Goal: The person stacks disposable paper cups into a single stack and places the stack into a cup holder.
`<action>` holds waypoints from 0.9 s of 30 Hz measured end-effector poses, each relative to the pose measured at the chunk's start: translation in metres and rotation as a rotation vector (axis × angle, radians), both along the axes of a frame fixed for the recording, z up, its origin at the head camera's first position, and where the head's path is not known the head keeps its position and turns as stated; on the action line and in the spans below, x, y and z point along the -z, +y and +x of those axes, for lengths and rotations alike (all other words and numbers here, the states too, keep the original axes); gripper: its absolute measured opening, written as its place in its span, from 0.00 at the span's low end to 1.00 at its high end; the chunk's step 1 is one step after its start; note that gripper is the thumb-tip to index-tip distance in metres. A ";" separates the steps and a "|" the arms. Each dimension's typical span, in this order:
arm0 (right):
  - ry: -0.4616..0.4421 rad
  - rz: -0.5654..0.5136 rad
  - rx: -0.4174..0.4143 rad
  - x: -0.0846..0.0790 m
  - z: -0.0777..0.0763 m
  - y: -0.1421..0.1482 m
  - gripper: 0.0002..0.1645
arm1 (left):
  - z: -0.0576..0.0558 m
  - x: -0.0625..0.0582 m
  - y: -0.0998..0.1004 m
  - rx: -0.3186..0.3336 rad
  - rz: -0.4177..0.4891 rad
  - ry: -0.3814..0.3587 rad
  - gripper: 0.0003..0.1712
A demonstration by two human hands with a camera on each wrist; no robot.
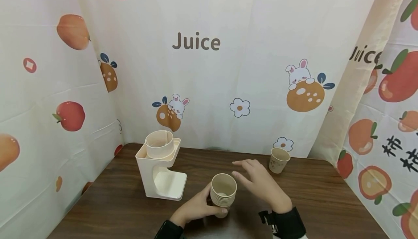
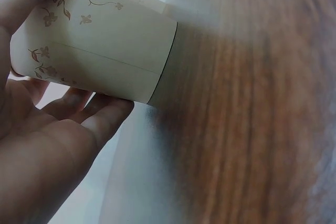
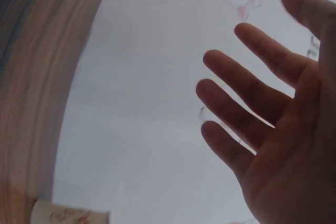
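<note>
A stack of beige paper cups [image 1: 223, 188] stands near the front middle of the table, and my left hand [image 1: 199, 205] grips it from the left side. In the left wrist view the lowest paper cup [image 2: 105, 40] shows a brown flower print, with the thumb and fingers around the stack. My right hand [image 1: 261, 184] hovers just right of the stack, holding nothing. Its fingers [image 3: 247, 87] are spread and nearly straight in the right wrist view. One single paper cup [image 1: 278, 161] stands upright farther back, beyond the right hand.
A cream-white stand [image 1: 147, 177] with a round open container [image 1: 159, 144] on top is at the left of the brown wooden table [image 1: 313, 195]. Fruit-printed cloth [image 1: 209, 72] hangs behind and on both sides.
</note>
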State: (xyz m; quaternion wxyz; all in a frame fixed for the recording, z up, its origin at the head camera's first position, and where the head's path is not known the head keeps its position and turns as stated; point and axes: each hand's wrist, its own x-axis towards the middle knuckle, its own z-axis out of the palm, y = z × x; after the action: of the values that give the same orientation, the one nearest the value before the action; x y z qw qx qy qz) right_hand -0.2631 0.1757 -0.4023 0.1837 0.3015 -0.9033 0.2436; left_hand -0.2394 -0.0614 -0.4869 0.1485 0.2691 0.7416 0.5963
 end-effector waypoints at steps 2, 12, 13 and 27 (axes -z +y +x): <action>0.044 0.004 0.023 0.004 -0.006 0.007 0.19 | 0.000 0.000 0.000 -0.003 0.000 0.008 0.46; 0.191 -0.060 0.141 0.023 -0.029 0.037 0.16 | 0.000 0.001 0.000 -0.001 0.007 0.013 0.46; 0.194 -0.059 0.156 0.025 -0.030 0.039 0.16 | 0.000 0.000 0.000 -0.003 0.006 0.014 0.46; 0.220 -0.073 0.275 0.036 -0.038 0.051 0.14 | 0.000 0.000 0.001 0.009 0.023 0.003 0.47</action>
State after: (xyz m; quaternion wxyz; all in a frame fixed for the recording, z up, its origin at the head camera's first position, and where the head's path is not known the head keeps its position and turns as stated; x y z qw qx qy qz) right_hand -0.3010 0.2268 -0.4387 0.3238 0.1929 -0.9011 0.2146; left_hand -0.2390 -0.0608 -0.4870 0.1467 0.2748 0.7336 0.6039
